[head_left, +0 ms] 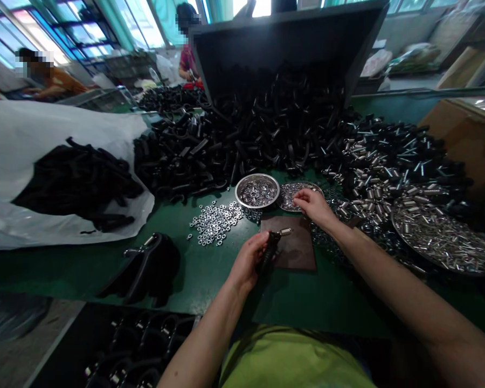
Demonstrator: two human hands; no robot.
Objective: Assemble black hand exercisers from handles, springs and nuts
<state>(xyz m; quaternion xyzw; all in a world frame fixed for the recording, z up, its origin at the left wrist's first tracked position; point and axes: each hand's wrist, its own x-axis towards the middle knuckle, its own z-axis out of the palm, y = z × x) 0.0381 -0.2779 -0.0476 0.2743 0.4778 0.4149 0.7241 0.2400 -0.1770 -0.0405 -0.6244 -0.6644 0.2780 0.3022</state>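
Observation:
My left hand (248,258) is closed around a black plastic part (269,251), and a silver coil spring (285,232) sticks out from its upper end. The part is held above the left side of a brown square pad (301,248). My right hand (312,206) is over a shallow dish (288,202) of small metal pieces, thumb and fingertips pinched together; anything between them is too small to make out. Beside that dish stands a round steel bowl (277,192) of small metal parts. Loose metal nuts or rings (216,222) are scattered to the left.
Black plastic parts (226,140) are heaped at the back before a tilted dark bin (283,48). Springs and pins (372,188) pile up at right, near a large tray (440,237). Black assemblies (149,269) stand at left near a white bag (8,161). Two people sit beyond.

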